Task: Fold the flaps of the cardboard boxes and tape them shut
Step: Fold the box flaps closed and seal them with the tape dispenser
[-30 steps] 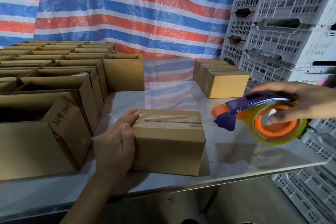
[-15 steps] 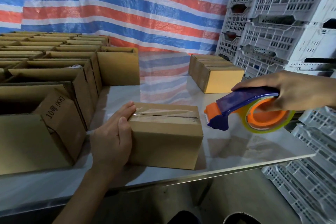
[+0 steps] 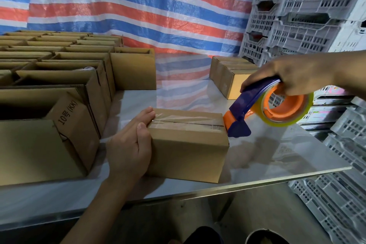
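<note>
A small closed cardboard box (image 3: pixel 188 152) sits near the front edge of the shiny metal table (image 3: pixel 267 156), with clear tape along its top seam. My left hand (image 3: pixel 130 144) grips the box's left end, thumb on the top edge. My right hand (image 3: pixel 293 77) holds a blue and orange tape dispenser (image 3: pixel 265 109) with a roll of clear tape. The dispenser's nose touches the box's upper right edge.
Rows of open cardboard boxes (image 3: pixel 59 85) fill the left side of the table. A group of closed boxes (image 3: pixel 229 75) stands at the back right. Stacked grey plastic crates (image 3: pixel 297 16) rise on the right. A striped tarp hangs behind.
My right hand has brought the tape dispenser leftwards and down from mid-air to the box's right top edge. My left hand has stayed on the box.
</note>
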